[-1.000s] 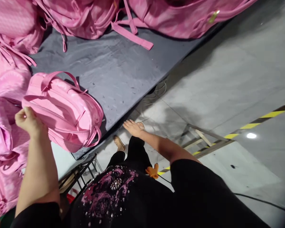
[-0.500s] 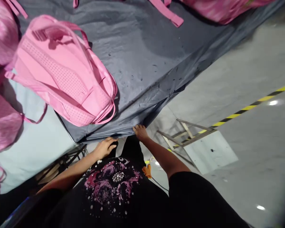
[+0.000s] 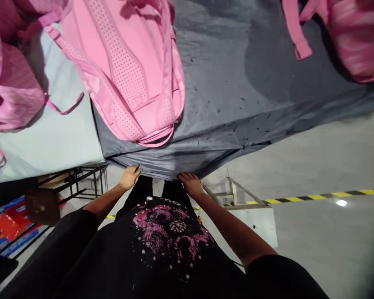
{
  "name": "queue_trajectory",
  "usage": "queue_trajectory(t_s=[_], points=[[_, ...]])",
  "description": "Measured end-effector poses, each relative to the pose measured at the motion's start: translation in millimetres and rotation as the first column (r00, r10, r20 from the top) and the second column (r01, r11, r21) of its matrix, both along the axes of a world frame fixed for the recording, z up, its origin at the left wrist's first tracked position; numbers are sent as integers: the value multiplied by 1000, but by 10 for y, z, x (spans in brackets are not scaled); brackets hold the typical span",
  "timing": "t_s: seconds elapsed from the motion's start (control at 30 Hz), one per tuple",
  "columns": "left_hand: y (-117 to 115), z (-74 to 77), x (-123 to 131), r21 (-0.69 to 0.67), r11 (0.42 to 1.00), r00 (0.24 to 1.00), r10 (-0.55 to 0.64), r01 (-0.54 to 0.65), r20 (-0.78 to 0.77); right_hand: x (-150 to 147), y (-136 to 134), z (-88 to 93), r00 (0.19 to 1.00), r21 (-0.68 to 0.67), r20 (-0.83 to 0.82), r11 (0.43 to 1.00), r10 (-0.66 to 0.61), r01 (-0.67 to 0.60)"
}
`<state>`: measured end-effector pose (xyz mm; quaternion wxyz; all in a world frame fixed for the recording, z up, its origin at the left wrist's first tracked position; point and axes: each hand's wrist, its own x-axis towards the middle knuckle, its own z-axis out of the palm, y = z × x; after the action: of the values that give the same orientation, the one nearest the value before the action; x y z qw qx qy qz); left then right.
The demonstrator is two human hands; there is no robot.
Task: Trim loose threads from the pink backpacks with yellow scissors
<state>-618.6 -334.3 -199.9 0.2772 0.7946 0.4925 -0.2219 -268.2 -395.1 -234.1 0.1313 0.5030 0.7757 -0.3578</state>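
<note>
A grey cloth (image 3: 218, 91) covers the table in front of me, its near edge hanging in folds. My left hand (image 3: 131, 176) is closed at the left part of that hanging edge, fingertips against the fabric. Farther right, my right hand (image 3: 190, 183) has its fingers curled over the same edge, thumb hidden. Between the hands the cloth is drawn into a bunched strip. Just beyond it a pink backpack (image 3: 127, 62) lies with its perforated back panel and straps facing up.
More pink bags lie at left (image 3: 17, 87) on a pale surface (image 3: 71, 137), and another pink bag (image 3: 358, 41) is at upper right. A stool (image 3: 252, 220) stands on the floor at my right, near yellow-black tape (image 3: 318, 196). Red and blue items (image 3: 14, 224) sit at lower left.
My left hand has moved left and up to the cloth edge, apart from the right hand. The right hand still holds the edge. My view has turned, shifting the backpack rightward.
</note>
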Motion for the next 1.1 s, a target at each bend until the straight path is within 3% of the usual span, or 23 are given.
queue_trajectory(t_s=[0.27,0.47,0.63,0.8,0.93,1.1], points=[[-139,140,-109,15,994,994,108,-108,12,80,79,61,998,34,66,999,-13,11],[-337,393,-191,-88,992,995,90,-86,44,32,63,61,996,292,71,956,-49,26],[-319,598,-267,-124,982,988,151,-144,41,-76,158,150,999,253,28,966,45,-51],[-74,516,-131,-279,925,963,221,-256,-153,-133,186,398,992,123,75,986,105,-114],[-31,395,24,-334,927,983,141,-173,-117,-152,42,602,975,16,186,991,125,-130],[7,369,-38,-365,927,996,76,-84,-36,-201,-36,711,964,-18,248,995,98,-96]])
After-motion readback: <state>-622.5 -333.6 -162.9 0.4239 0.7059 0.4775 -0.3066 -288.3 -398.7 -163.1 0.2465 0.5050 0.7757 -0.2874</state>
